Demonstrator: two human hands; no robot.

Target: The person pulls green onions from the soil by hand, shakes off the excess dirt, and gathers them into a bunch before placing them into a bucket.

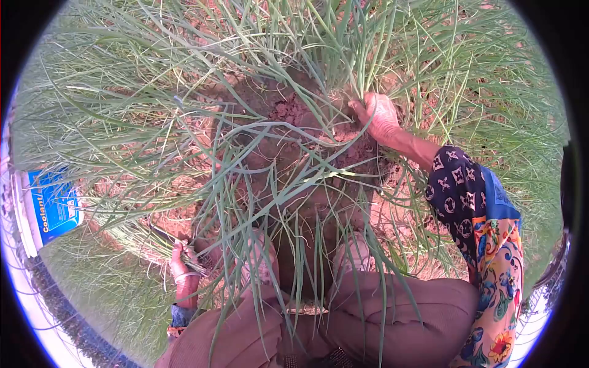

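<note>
My right hand is closed low around the base of green, grass-like stalks near the soil, right of the middle. At the lower left, my left hand is wrapped round a bundle of similar stalks, whose leaves point up and to the left. A dark, thin curved thing shows beside that hand; what it is I cannot make out. Long loose leaves hang across the view between the two hands, over dark, damp soil.
A blue and white container marked "Coolant" stands at the far left. Dense green plants surround the soil patch on both sides and at the top. My shoes and bent knees are at the bottom.
</note>
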